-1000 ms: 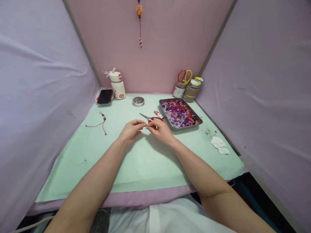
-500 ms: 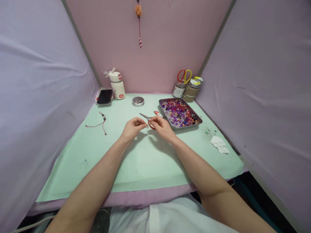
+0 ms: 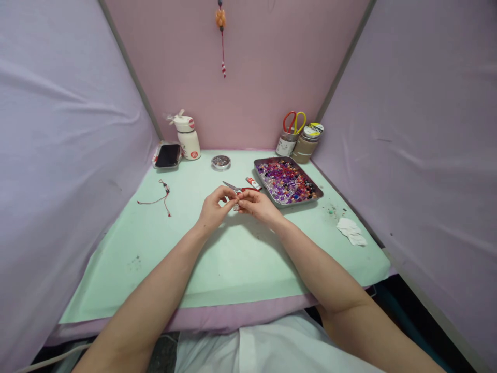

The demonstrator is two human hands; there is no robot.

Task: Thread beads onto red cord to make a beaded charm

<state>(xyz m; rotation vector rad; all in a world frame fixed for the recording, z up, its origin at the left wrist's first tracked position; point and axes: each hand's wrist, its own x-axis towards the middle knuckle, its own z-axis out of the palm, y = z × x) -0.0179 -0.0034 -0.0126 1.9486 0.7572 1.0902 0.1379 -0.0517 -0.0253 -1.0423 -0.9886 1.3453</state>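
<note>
Small pale piece [image 3: 236, 207] pinched by left hand [image 3: 213, 208] and right hand [image 3: 259, 206], green tabletop [image 3: 240, 269], pink wall [image 3: 264, 77], lilac drapes [image 3: 419, 129]

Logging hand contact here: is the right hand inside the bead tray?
No, the right hand is outside the bead tray, its fingertips by the left hand.

The head camera looks forward and down, fairly near, at left hand [image 3: 213, 210] and right hand [image 3: 259, 208], mid-frame.
</note>
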